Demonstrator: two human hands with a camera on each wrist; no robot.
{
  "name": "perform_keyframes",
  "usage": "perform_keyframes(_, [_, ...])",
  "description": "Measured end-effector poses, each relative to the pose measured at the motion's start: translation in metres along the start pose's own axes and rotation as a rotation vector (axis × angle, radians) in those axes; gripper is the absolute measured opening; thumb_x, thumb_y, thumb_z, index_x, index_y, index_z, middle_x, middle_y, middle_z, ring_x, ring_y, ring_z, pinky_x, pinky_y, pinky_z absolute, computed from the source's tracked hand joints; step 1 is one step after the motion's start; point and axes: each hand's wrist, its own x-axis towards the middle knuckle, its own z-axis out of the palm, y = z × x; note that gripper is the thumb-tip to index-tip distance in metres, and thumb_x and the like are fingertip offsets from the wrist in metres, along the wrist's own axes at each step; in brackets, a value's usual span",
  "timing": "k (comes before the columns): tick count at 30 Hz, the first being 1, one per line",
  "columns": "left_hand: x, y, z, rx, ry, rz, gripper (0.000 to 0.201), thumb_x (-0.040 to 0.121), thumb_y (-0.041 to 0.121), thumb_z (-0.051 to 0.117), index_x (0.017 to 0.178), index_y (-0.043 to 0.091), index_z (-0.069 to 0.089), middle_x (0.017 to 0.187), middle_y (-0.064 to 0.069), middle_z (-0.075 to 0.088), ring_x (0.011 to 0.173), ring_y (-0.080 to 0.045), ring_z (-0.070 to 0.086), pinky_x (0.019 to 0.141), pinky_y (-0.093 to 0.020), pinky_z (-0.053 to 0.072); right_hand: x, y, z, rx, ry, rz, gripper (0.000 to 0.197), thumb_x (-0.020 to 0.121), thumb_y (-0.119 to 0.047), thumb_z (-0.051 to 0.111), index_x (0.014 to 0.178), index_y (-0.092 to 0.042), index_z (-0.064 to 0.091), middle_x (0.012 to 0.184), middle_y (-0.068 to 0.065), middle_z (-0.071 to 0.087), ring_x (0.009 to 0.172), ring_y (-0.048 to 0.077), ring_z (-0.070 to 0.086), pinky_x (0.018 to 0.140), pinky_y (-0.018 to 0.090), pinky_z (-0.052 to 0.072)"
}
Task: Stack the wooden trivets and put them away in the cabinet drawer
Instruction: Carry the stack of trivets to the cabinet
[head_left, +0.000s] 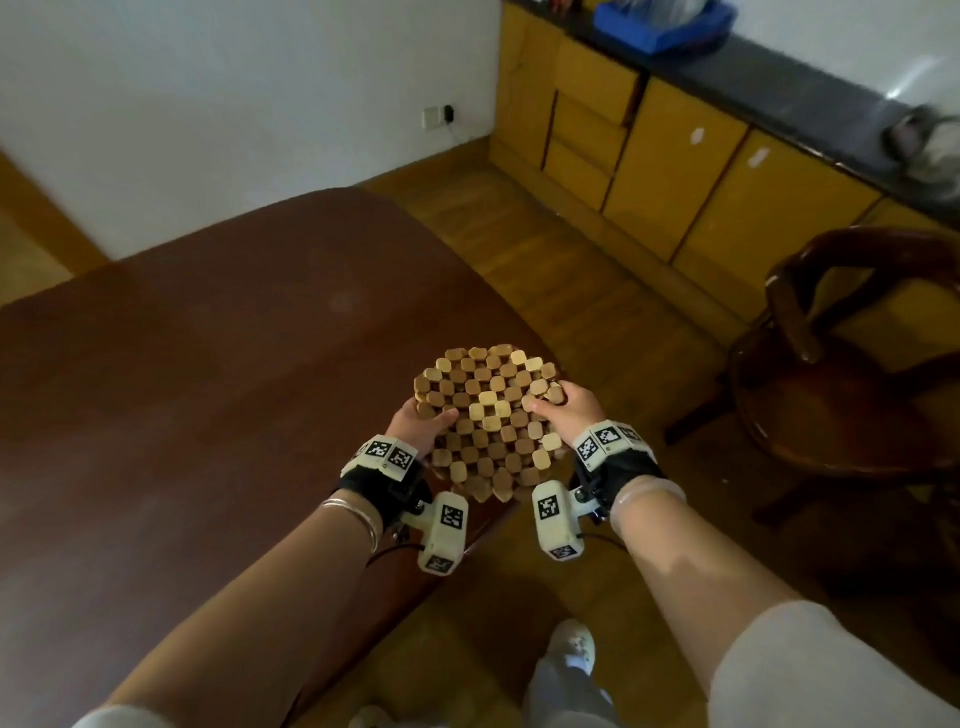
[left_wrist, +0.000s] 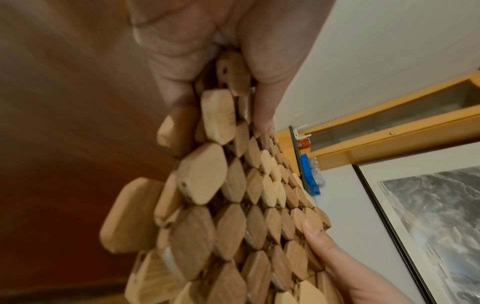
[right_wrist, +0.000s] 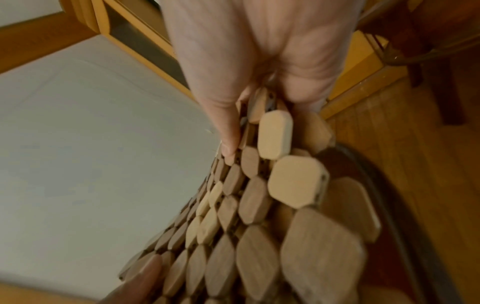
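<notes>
A stack of round wooden trivets (head_left: 491, 421), made of light and dark linked wood tiles, is lifted above the near right corner of the dark brown table (head_left: 208, 364). My left hand (head_left: 421, 423) grips its left edge, thumb on top. My right hand (head_left: 563, 405) grips its right edge the same way. The left wrist view shows the trivets (left_wrist: 233, 195) edge-on, more than one layer pinched between thumb and fingers. In the right wrist view the trivets (right_wrist: 259, 205) are likewise pinched. The yellow cabinet drawers (head_left: 587, 124) stand at the back, all closed as far as I can see.
A dark wooden chair (head_left: 841, 374) stands to the right on the wood floor. The yellow cabinet row (head_left: 701, 171) runs along the back right under a dark countertop (head_left: 779, 88) with a blue bin (head_left: 660, 23). A wall socket (head_left: 436, 117) is at the back.
</notes>
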Motion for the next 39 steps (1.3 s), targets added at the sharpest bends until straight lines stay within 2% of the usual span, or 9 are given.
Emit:
perform_keyframes(2, [0.013,0.022,0.046,0.0,-0.024,0.008,0.047,0.084,0.028,0.063,0.127,0.011,0.051,0.129,-0.01,0.06,0.116,-0.03,0.058,0.1,-0.048,0.048,0.024,0.017,-0.043,0.015,0.016,0.011,0.068,0.086,-0.035,0.065,0.145,-0.015,0.038,0.147,0.006,0.045,0.125,0.031,0.053,0.059,0.03,0.057])
perform_keyframes(3, [0.018,0.033,0.068,-0.012,-0.037,0.007,0.047,0.084,0.028,0.064,0.126,0.012,0.051,0.129,-0.011,0.06,0.116,-0.03,0.059,0.099,-0.049,0.049,0.036,0.024,-0.063,0.017,0.03,0.016,0.068,0.085,-0.036,0.066,0.144,-0.016,0.039,0.146,0.006,0.047,0.124,0.031,0.054,0.058,0.032,0.058])
perform_keyframes(7, [0.044,0.075,0.152,-0.085,-0.092,-0.002,0.046,0.082,0.028,0.066,0.124,0.015,0.052,0.127,-0.011,0.061,0.113,-0.032,0.06,0.097,-0.053,0.049,0.075,0.05,-0.145,0.019,0.077,0.026,0.067,0.081,-0.039,0.068,0.14,-0.016,0.045,0.142,0.007,0.052,0.125,0.03,0.053,0.091,0.05,0.054])
perform_keyframes(12, [0.074,0.123,0.227,-0.143,-0.151,-0.024,0.037,0.08,0.026,0.068,0.114,0.017,0.057,0.125,-0.012,0.062,0.113,-0.034,0.06,0.099,-0.055,0.047,0.118,0.067,-0.224,0.043,0.081,0.064,0.067,0.08,-0.042,0.069,0.139,-0.018,0.047,0.139,0.005,0.054,0.122,0.029,0.056,0.092,0.051,0.054])
perform_keyframes(14, [0.091,0.143,0.246,-0.152,-0.153,-0.025,0.043,0.078,0.028,0.07,0.118,0.017,0.056,0.125,-0.01,0.062,0.114,-0.035,0.058,0.096,-0.058,0.047,0.14,0.067,-0.247,0.046,0.084,0.081,0.072,0.079,-0.043,0.069,0.141,-0.017,0.043,0.141,0.006,0.052,0.125,0.031,0.054,0.095,0.05,0.052])
perform_keyframes(22, [0.187,0.229,0.298,-0.137,-0.189,0.003,0.049,0.076,0.027,0.071,0.122,0.019,0.056,0.125,-0.01,0.062,0.115,-0.035,0.058,0.098,-0.058,0.046,0.246,0.042,-0.309,0.069,0.134,0.088,0.064,0.082,-0.04,0.068,0.136,-0.012,0.05,0.136,0.008,0.058,0.124,0.03,0.055,0.101,0.043,0.047])
perform_keyframes(27, [0.268,0.302,0.325,-0.102,-0.237,0.031,0.056,0.073,0.031,0.073,0.124,0.019,0.055,0.127,-0.012,0.062,0.116,-0.035,0.058,0.099,-0.057,0.045,0.326,0.006,-0.353,0.126,0.159,0.113,0.07,0.08,-0.04,0.07,0.14,-0.012,0.045,0.135,0.007,0.058,0.121,0.03,0.057,0.095,0.05,0.051])
perform_keyframes(32, [0.34,0.382,0.343,-0.088,-0.259,0.06,0.062,0.069,0.033,0.074,0.126,0.019,0.053,0.129,-0.011,0.061,0.117,-0.035,0.057,0.1,-0.057,0.044,0.407,-0.039,-0.394,0.142,0.205,0.125,0.08,0.077,-0.045,0.07,0.144,-0.015,0.039,0.144,0.008,0.049,0.129,0.031,0.05,0.099,0.052,0.048])
perform_keyframes(39, [0.423,0.465,0.357,-0.096,-0.235,0.06,0.06,0.074,0.031,0.072,0.129,0.018,0.052,0.13,-0.011,0.06,0.118,-0.034,0.056,0.102,-0.055,0.044,0.515,-0.09,-0.426,0.163,0.202,0.133,0.078,0.076,-0.044,0.071,0.143,-0.016,0.041,0.144,0.007,0.05,0.127,0.033,0.051,0.097,0.054,0.049])
